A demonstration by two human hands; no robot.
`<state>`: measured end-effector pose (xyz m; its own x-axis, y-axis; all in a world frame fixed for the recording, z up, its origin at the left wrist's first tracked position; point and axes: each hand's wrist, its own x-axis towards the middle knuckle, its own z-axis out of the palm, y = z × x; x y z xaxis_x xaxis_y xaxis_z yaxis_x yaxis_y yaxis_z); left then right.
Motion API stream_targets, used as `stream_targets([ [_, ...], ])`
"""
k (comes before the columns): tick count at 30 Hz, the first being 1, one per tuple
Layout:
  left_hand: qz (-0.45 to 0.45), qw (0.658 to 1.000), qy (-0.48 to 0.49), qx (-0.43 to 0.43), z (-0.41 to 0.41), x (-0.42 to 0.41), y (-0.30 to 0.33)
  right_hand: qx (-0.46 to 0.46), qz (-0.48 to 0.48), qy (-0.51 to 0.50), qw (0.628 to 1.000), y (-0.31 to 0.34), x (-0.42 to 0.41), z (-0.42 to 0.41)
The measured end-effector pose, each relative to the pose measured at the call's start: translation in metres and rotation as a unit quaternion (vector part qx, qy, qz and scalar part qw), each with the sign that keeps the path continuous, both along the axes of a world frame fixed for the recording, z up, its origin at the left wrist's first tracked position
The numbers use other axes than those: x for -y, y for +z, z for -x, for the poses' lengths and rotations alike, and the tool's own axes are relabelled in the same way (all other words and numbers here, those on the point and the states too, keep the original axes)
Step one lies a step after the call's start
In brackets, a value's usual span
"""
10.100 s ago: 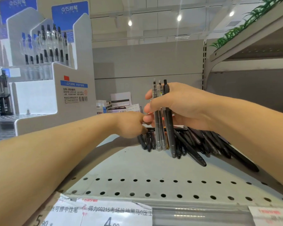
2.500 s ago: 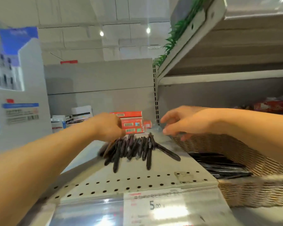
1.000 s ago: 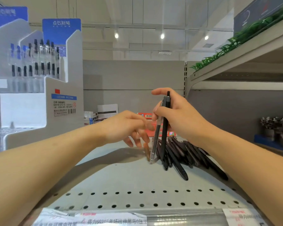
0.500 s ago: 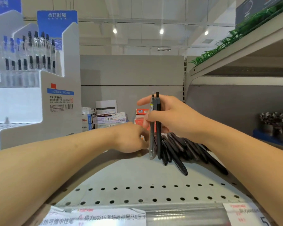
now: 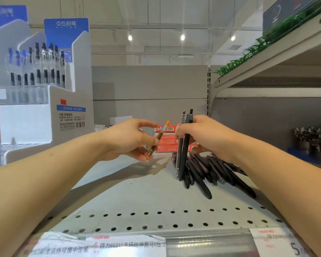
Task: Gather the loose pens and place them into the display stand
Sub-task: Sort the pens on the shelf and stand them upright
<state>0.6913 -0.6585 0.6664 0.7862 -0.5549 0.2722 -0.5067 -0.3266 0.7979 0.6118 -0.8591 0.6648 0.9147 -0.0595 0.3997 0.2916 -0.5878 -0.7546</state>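
We were midway through gathering: our right hand (image 5: 202,138) clutched a few upright pens (image 5: 183,145), their tips down on the shelf (image 5: 137,191) at the near-left edge of the loose pile (image 5: 211,169). Our left hand (image 5: 132,140) pinched an orange-tipped pen (image 5: 158,139), tilted, just left of that bundle. Next, we judged, it should join the bundle. The display stand (image 5: 44,101) stood far left.

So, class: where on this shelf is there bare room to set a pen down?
Free: the shelf between the display stand, the pen pile and the front holes. Crowded: under the right hand, where the pile lies.
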Motion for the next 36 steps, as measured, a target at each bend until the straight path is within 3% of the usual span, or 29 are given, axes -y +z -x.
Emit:
stream_targets([
  [5,-0.033,0.996,-0.084,0.02,0.007,0.002,-0.005,-0.011,-0.021,0.012,1.0,-0.002,0.001,0.001],
  [11,-0.128,0.976,-0.113,0.131,0.016,0.013,-0.011,0.012,0.009,0.028,1.0,-0.002,-0.003,0.001],
  [15,-0.114,0.986,-0.084,0.092,0.01,0.011,-0.008,0.014,-0.026,0.048,0.998,0.0,-0.004,0.002],
  [17,-0.134,0.984,-0.039,0.112,0.004,0.013,-0.011,0.024,-0.041,0.055,0.997,0.001,-0.006,0.004],
  [22,-0.248,0.945,-0.033,0.211,0.003,0.028,-0.028,0.043,0.01,0.065,0.997,0.003,-0.009,0.006],
  [28,-0.318,0.918,-0.075,0.226,0.003,0.049,-0.04,0.015,0.013,0.074,0.997,0.002,-0.007,0.006],
  [32,-0.3,0.93,-0.049,0.208,0.003,0.045,-0.034,0.03,0.012,0.063,0.998,0.004,-0.008,0.007],
  [36,-0.361,0.906,0.004,0.221,-0.004,0.036,-0.027,0.063,-0.04,0.056,0.996,0.005,-0.01,0.007],
])
